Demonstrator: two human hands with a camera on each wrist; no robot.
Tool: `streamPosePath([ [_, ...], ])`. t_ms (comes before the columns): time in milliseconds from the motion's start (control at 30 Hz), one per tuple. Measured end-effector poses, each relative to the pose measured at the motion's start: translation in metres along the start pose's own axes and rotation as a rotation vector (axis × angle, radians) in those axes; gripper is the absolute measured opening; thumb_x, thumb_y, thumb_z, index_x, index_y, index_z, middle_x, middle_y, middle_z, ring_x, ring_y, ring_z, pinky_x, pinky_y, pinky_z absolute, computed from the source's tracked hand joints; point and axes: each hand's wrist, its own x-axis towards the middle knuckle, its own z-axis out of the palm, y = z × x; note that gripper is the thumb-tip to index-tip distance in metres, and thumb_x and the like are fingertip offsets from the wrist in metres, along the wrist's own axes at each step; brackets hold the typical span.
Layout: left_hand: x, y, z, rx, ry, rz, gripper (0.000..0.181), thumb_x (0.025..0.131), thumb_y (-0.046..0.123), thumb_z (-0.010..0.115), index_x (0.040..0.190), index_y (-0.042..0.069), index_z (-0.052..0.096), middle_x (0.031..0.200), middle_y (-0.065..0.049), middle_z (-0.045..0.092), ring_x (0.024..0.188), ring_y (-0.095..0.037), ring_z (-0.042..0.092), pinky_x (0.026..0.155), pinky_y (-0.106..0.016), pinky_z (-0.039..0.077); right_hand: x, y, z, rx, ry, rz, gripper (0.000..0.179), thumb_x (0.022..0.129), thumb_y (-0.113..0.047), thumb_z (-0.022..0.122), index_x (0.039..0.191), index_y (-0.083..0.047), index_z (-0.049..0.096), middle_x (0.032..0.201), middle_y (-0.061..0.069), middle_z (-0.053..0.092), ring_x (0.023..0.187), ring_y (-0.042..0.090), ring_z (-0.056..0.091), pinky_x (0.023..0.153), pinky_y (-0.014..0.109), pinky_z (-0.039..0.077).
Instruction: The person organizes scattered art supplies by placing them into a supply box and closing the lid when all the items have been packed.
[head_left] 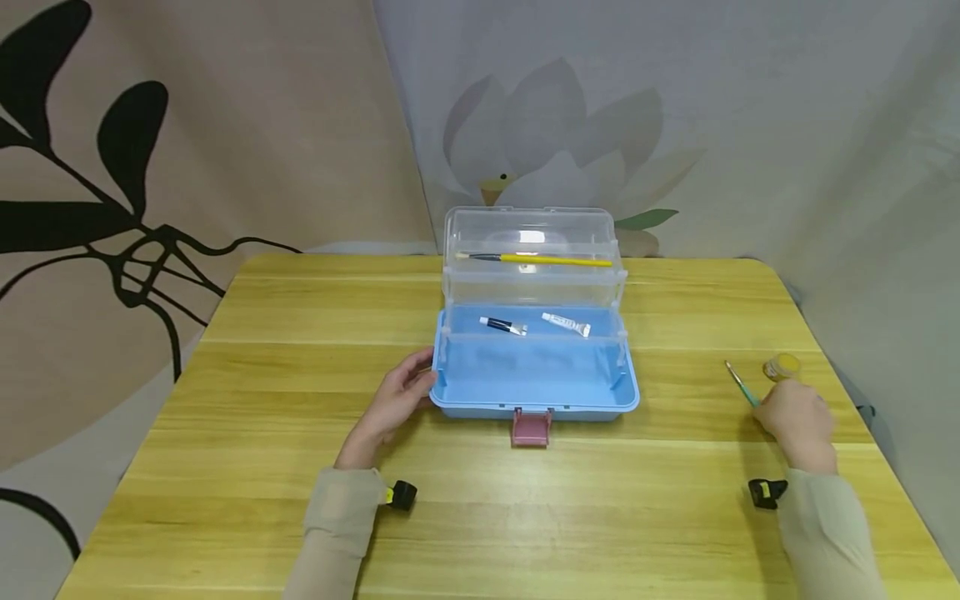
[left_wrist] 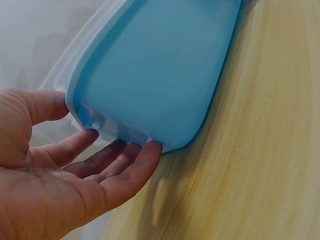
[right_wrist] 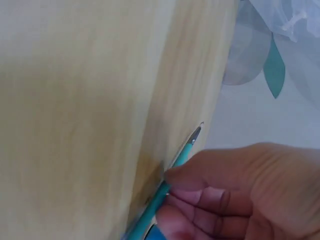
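Observation:
On the table stands a blue plastic box (head_left: 532, 375) with a clear lid raised at the back and clear trays. My left hand (head_left: 397, 396) is at its left end; in the left wrist view the thumb touches the rim and the loosely bent fingers (left_wrist: 135, 167) rest against the end wall. At the right side, my right hand (head_left: 798, 421) pinches a green paintbrush (right_wrist: 181, 156) between thumb and fingers. Its bristle tip points away from me. A small jar (head_left: 782, 367) with yellow contents stands just beyond that hand.
A long yellow paintbrush (head_left: 555, 260) lies across the upper clear tray. Lower down are a small black-and-silver item (head_left: 502, 325) and a white tube (head_left: 567, 324). A pink latch (head_left: 531, 429) hangs at the box's front. Behind the table is a printed curtain (head_left: 300, 125).

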Motion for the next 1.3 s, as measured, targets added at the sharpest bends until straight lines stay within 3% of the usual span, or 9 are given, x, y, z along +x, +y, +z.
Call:
streamPosePath([
  [167, 0.0, 0.0, 0.0, 0.001, -0.007, 0.006, 0.047, 0.1, 0.007, 0.043, 0.144, -0.003, 0.029, 0.142, -0.025, 0.036, 0.121, -0.038, 0.045, 0.09, -0.044, 0.048, -0.002, -0.001, -0.005, 0.018, 0.021, -0.042, 0.02, 0.08, -0.015, 0.059, 0.085, 0.003, 0.066, 0.079, 0.021, 0.064, 0.061, 0.03, 0.057, 0.045, 0.04, 0.042],
  [400, 0.0, 0.0, 0.0, 0.007, -0.002, -0.005, 0.047, 0.1, 0.008, 0.043, 0.143, -0.002, 0.029, 0.142, -0.024, 0.035, 0.122, -0.037, 0.044, 0.09, -0.044, 0.048, -0.005, -0.02, -0.021, 0.074, 0.159, -0.199, 0.016, 0.081, -0.014, 0.065, 0.082, 0.001, 0.065, 0.073, 0.014, 0.064, 0.055, 0.021, 0.054, 0.043, 0.032, 0.038],
  [600, -0.001, -0.001, 0.0, 0.016, -0.002, -0.001, 0.047, 0.1, 0.008, 0.043, 0.144, -0.003, 0.029, 0.142, -0.025, 0.036, 0.122, -0.038, 0.045, 0.09, -0.044, 0.048, 0.001, -0.045, -0.044, 0.026, 0.245, -0.292, 0.012, 0.08, -0.015, 0.066, 0.08, -0.004, 0.066, 0.071, 0.007, 0.064, 0.053, 0.019, 0.052, 0.042, 0.031, 0.034],
  [833, 0.0, -0.001, 0.0, 0.018, -0.001, 0.002, 0.047, 0.1, 0.009, 0.044, 0.143, -0.002, 0.03, 0.141, -0.024, 0.037, 0.122, -0.037, 0.045, 0.089, -0.043, 0.049, 0.007, -0.075, -0.068, -0.018, 0.27, -0.375, 0.009, 0.082, -0.016, 0.065, 0.082, -0.007, 0.066, 0.073, 0.004, 0.064, 0.057, 0.02, 0.053, 0.044, 0.031, 0.034],
  [1067, 0.0, 0.001, 0.001, 0.009, 0.005, -0.002, 0.047, 0.1, 0.008, 0.043, 0.143, -0.003, 0.03, 0.141, -0.025, 0.036, 0.121, -0.036, 0.046, 0.088, -0.042, 0.049, 0.011, -0.106, -0.082, -0.034, 0.306, -0.446, 0.006, 0.082, -0.013, 0.062, 0.08, -0.008, 0.064, 0.07, 0.003, 0.063, 0.057, 0.022, 0.052, 0.045, 0.036, 0.034],
  [1300, 0.0, 0.002, 0.002, 0.0, 0.024, -0.019, 0.046, 0.099, 0.006, 0.044, 0.142, -0.002, 0.031, 0.141, -0.024, 0.037, 0.12, -0.035, 0.047, 0.086, -0.038, 0.05, 0.019, -0.143, -0.094, -0.055, 0.38, -0.573, 0.004, 0.078, -0.008, 0.059, 0.078, -0.007, 0.064, 0.069, 0.004, 0.062, 0.052, 0.02, 0.049, 0.04, 0.032, 0.033],
])
